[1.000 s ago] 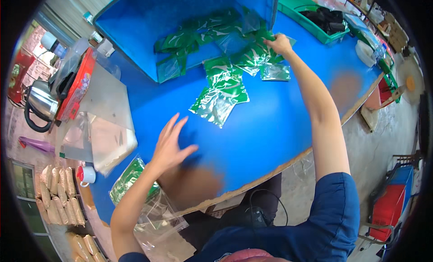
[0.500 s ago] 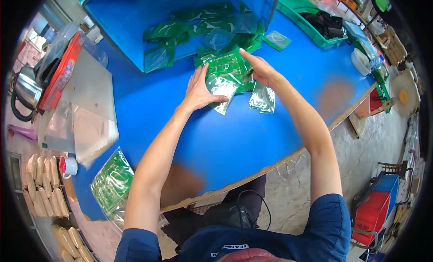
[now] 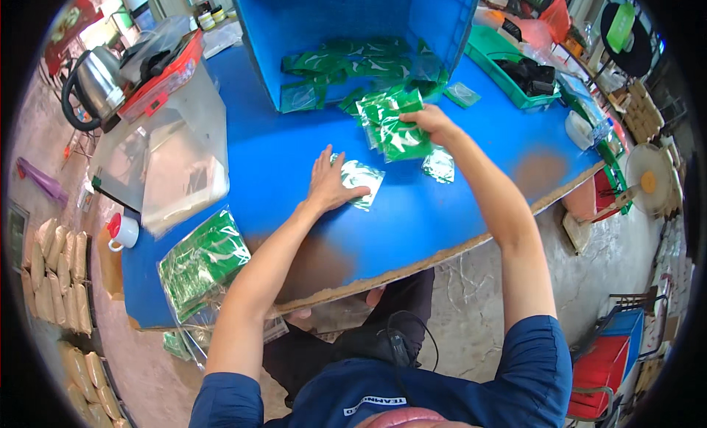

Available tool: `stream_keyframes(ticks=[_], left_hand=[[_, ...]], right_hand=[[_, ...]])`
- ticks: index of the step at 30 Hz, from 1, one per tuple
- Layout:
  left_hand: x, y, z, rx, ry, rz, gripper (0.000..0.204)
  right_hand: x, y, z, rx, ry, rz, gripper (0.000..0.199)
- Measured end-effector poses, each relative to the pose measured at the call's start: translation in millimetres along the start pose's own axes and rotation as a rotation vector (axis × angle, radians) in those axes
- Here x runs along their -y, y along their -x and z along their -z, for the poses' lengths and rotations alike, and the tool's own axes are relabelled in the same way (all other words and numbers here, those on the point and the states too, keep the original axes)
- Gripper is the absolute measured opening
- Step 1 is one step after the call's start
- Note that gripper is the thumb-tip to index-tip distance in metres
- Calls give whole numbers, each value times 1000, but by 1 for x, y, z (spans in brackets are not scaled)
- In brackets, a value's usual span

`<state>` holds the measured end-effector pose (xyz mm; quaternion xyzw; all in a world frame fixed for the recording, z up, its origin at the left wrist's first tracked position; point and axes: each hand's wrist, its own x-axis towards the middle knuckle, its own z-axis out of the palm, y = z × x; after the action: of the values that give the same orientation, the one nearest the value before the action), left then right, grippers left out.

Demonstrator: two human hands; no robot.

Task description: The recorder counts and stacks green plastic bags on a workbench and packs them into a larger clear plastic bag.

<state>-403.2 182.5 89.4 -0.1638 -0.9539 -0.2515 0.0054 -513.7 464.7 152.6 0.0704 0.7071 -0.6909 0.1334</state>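
Observation:
My right hand (image 3: 433, 124) grips a small bunch of flat green plastic packets (image 3: 398, 126) by their right edge, above the blue table near the mouth of a blue crate. My left hand (image 3: 330, 184) lies spread on the table, its thumb resting over a shiny silvery packet (image 3: 366, 179). Another silvery packet (image 3: 440, 166) rests on the table below the green bunch. Inside the blue crate (image 3: 259, 52), which opens toward me, lie many green packets (image 3: 353, 60). A single packet (image 3: 462, 94) lies just right of the crate.
At the table's left front corner is a clear bag of green packets (image 3: 206, 262). A translucent bin (image 3: 188, 163) stands behind it, with a red-and-white mug (image 3: 123, 231) and a steel kettle (image 3: 97, 82) nearby. A green tray (image 3: 508, 75) holds dark items at the back right.
My right hand has lifted the green packets away from my left hand. My left hand stays on the silvery packet, now apart from the green ones. The whole view has shifted, showing more behind the crate.

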Motion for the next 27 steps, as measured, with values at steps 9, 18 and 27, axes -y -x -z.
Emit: stream_keyframes(ticks=[9,18,27], left_hand=[[31,56,27,-31,-73,80,113],[76,72,27,-324,403,137,69],[21,83,24,-256,162,92,81]], right_hand=[[158,79,-41,210,1719,62,35],[67,62,-146,334,663,-273,89],[-80,53,12,-129,1694,-115,62]])
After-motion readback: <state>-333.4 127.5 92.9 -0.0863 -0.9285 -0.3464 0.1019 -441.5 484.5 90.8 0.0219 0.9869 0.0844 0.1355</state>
